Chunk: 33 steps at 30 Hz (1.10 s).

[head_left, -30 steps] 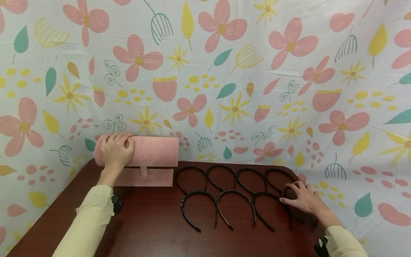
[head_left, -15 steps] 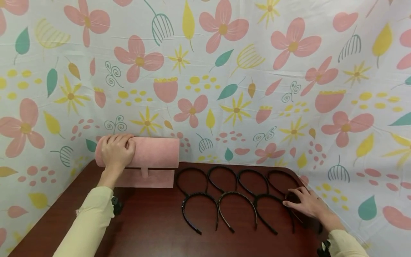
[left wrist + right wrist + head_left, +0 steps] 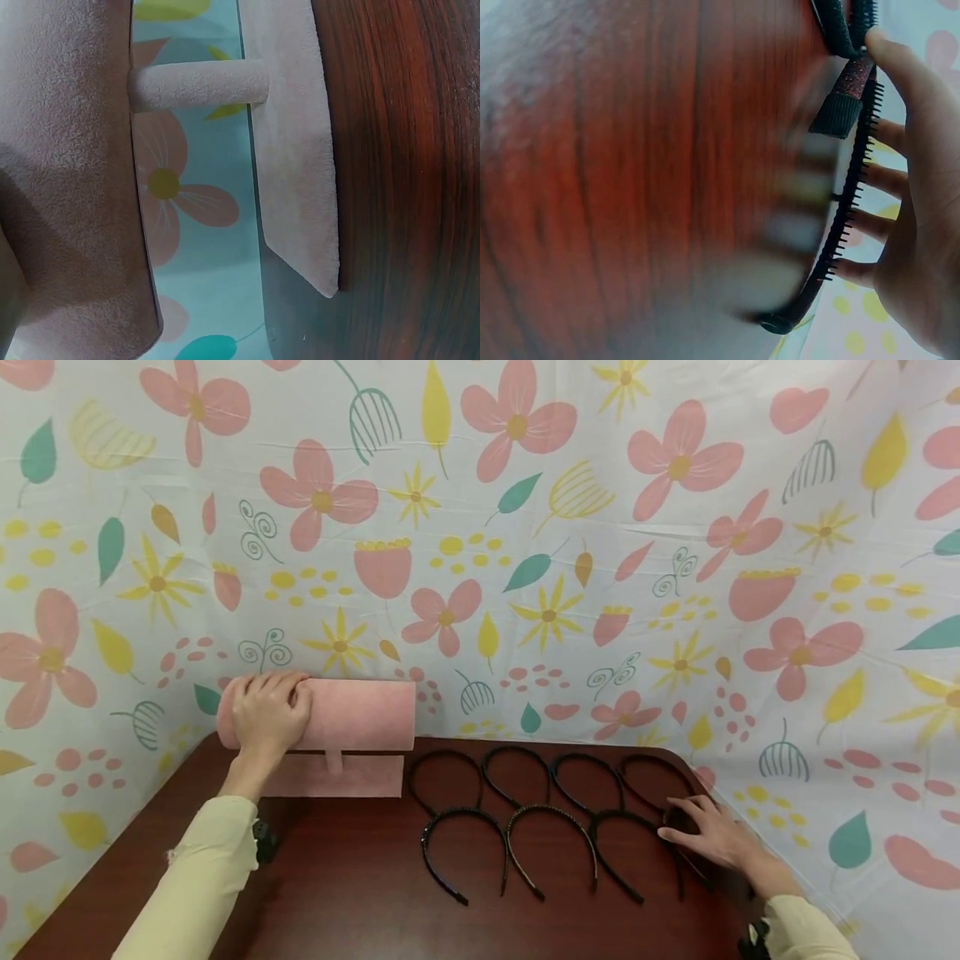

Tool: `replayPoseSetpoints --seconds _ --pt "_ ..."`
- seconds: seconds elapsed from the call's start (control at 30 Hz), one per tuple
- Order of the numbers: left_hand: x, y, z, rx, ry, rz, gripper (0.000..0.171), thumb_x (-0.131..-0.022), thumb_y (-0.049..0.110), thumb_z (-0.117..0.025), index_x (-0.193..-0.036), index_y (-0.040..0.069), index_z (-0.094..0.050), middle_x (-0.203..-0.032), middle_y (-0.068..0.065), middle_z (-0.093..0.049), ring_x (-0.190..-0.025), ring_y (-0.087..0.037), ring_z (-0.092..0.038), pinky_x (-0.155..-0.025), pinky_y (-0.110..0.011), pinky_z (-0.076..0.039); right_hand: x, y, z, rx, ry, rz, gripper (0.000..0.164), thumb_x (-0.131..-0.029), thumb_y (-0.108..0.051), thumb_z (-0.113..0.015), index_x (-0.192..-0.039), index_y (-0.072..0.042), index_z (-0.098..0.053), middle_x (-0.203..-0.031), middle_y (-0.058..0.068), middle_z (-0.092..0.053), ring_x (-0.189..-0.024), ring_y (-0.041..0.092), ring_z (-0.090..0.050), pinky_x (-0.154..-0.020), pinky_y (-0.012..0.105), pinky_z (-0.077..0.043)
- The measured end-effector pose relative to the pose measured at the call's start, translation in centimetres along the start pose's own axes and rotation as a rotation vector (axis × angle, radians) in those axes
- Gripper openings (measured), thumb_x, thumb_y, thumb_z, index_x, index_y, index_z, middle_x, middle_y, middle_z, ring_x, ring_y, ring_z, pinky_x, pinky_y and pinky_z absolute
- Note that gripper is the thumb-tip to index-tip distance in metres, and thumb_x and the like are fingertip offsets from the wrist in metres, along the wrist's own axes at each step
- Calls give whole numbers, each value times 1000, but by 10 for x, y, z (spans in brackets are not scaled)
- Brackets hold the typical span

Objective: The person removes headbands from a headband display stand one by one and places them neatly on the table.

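Note:
In the head view, my left hand (image 3: 270, 712) grips the left end of a pink plush roll on a T-shaped headband stand (image 3: 360, 714). The stand's post and flat base also show in the left wrist view. My right hand (image 3: 720, 835) is at the table's right side, on a black toothed headband (image 3: 847, 191). Thumb and fingers meet that headband from opposite sides in the right wrist view. Most of it is hidden by the hand in the head view. Beside my thumb lies the sparkly dark end of another headband (image 3: 851, 82).
More dark headbands lie in two rows: a back row with a plain headband (image 3: 447, 753) at its left, and a front row with a beaded headband (image 3: 551, 807). They lie on a reddish-brown table (image 3: 345, 877). Floral cloth (image 3: 480, 527) hangs behind and at both sides.
My right hand has shifted slightly down toward the toothed headband. The left hand keeps its grip on the stand, and the headbands lie as before.

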<state>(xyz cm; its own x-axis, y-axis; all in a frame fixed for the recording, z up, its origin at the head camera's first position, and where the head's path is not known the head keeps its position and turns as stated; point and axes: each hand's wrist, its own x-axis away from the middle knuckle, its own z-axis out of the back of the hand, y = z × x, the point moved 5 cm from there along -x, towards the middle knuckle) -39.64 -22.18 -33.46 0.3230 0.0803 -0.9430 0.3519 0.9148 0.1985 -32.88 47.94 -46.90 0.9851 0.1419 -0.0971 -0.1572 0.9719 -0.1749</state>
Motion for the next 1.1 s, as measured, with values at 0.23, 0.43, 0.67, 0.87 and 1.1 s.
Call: replayPoseSetpoints --seconds 0.23,0.43,0.67,0.87,1.1 --pt "-3 2 -1 15 -28 1 32 -90 23 -49 -95 7 -77 -96 -14 -76 -95 -37 -67 -104 -55 -39 0 0 2 9 4 -1 73 -89 -57 -62 -140 -6 -53 -134 28 -48 -113 58 -49 -69 66 -45" --pt "-4 0 -4 17 -81 13 33 -92 24 -50 -98 7 -77 -100 -13 -75 -99 -36 -66 -106 -55 -37 -1 4 -2 24 6 -2 75 -88 -60 -61 -141 -7 -53 -135 27 -48 -115 58 -48 -69 67 -45" --pt "-3 -3 -5 29 -134 37 32 -93 24 -51 -102 7 -76 -105 -14 -74 -104 -37 -64 -108 -56 -34 -4 -8 3 34 64 3 74 -88 -62 -60 -140 -9 -54 -136 24 -49 -117 56 -48 -77 71 -42" --pt "-2 -1 -2 53 -147 16 32 -94 25 -53 -105 6 -75 -106 -15 -73 -107 -37 -61 -108 -56 -33 -12 -32 14 19 117 30 75 -89 -62 -60 -142 -10 -51 -138 22 -49 -120 52 -48 -79 69 -43" --pt "6 22 7 161 -97 -8 25 -90 16 -61 -104 2 -75 -108 -16 -72 -109 -40 -60 -103 -57 -36 -20 -69 26 -37 196 83 72 -90 -60 -59 -143 -12 -51 -142 19 -49 -126 48 -45 -87 71 -40"
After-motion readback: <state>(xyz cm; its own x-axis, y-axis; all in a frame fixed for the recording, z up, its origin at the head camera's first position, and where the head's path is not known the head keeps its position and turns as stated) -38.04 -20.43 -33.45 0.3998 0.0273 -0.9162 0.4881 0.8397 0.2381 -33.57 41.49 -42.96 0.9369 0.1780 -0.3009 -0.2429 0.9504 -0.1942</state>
